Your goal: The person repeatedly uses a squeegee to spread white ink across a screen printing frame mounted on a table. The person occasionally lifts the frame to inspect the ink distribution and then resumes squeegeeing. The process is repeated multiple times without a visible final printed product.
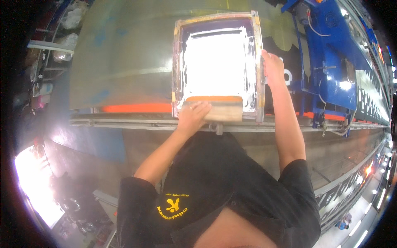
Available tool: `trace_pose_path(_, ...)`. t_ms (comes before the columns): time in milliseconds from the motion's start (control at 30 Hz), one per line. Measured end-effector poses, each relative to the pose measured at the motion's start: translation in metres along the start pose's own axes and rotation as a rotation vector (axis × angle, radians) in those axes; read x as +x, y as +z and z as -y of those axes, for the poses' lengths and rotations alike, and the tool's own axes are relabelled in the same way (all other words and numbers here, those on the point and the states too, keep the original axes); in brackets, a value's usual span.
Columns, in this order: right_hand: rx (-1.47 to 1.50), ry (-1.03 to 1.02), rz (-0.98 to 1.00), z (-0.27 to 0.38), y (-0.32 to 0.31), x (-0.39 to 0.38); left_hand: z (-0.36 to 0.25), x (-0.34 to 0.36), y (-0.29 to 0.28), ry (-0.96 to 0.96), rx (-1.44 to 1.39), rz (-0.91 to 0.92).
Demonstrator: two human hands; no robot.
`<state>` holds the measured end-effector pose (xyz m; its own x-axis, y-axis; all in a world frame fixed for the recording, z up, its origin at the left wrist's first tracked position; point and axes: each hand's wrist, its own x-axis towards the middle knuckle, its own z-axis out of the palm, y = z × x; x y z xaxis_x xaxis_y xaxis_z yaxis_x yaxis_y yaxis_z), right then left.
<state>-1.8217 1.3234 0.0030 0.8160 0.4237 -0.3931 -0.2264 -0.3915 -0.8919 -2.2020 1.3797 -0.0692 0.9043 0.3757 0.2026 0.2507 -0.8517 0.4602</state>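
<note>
A screen-printing frame (177, 62) lies on the long greenish printing table (115, 66) in front of me, upper centre of the head view, its mesh covered in bright white ink (213, 62). Along the near end of the screen is a wide squeegee (225, 109) with a pale handle and an orange blade strip. My left hand (194, 113) grips the squeegee at its left part, fingers over the handle. At the frame's right side, my right hand (273, 66) is closed on the rail, fingertips partly hidden. Beside it a black piece with white shapes (285, 76) shows on the table.
Blue machinery (322, 53) with hoses stands at the right, beside a line of dark printed pieces (368, 95). A metal rail (95, 123) runs along the near table edge. Plastic bags (66, 45) sit on shelving at the far left. A small distant person (343, 223) appears at lower right.
</note>
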Motion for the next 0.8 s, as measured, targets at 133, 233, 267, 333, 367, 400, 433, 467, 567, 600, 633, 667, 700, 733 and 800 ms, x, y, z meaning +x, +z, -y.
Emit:
trace_pose_path(133, -0.124, -0.203, -0.113, 0.001, 0.004, -0.011, -0.005, -0.017, -0.042, 0.007, -0.069, 0.066)
trace_pose_path(233, -0.285, -0.453, -0.27, 0.008, 0.002, -0.037, 0.016, -0.021, -0.069, -0.061, -0.154, 0.031)
trace_pose_path(267, -0.349, -0.483, -0.297, 0.013, 0.0, -0.051, 0.027, -0.021, -0.076, -0.225, -0.174, 0.078)
trace_pose_path(333, -0.39, -0.575, -0.397, 0.023, -0.009, -0.083, 0.062, -0.009, -0.078, -0.288, -0.249, -0.145)
trace_pose_path(367, -0.362, -0.57, -0.451, 0.023, -0.011, -0.104, 0.083, 0.0, -0.073, -0.215, -0.292, -0.375)
trace_pose_path(400, -0.32, -0.589, -0.445, 0.037, -0.018, -0.126, 0.1, 0.013, -0.073, -0.362, -0.598, -0.347)
trace_pose_path(433, -0.265, -0.559, -0.395, 0.035, -0.021, -0.149, 0.116, 0.011, -0.063, -0.535, -0.905, -0.286)
trace_pose_path(467, -0.202, -0.59, -0.406, 0.053, -0.027, -0.168, 0.128, 0.032, -0.066, -0.731, -1.208, -0.216)
trace_pose_path(567, 0.026, -0.587, -0.359, 0.081, -0.013, -0.232, 0.149, 0.053, -0.079, -0.819, -1.582, -0.023)
trace_pose_path(600, -0.041, -0.642, -0.436, 0.087, -0.012, -0.253, 0.147, 0.053, -0.088, -0.859, -1.644, 0.023)
trace_pose_path(633, -0.082, -0.77, -0.468, 0.097, -0.009, -0.275, 0.144, 0.049, -0.109, -0.807, -1.626, -0.036)
trace_pose_path(667, 0.077, -0.66, -0.432, 0.103, 0.003, -0.305, 0.148, 0.027, -0.143, -0.779, -1.561, -0.128)
trace_pose_path(700, 0.187, -0.542, -0.408, 0.103, -0.002, -0.332, 0.137, 0.014, -0.165, -0.785, -1.492, -0.081)
trace_pose_path(733, 0.223, -0.604, -0.373, 0.113, 0.015, -0.353, 0.133, -0.016, -0.199, -0.609, -1.566, -0.208)
trace_pose_path(800, 0.258, -0.625, -0.291, 0.129, 0.037, -0.392, 0.125, -0.079, -0.265, -0.614, -1.52, -0.299)
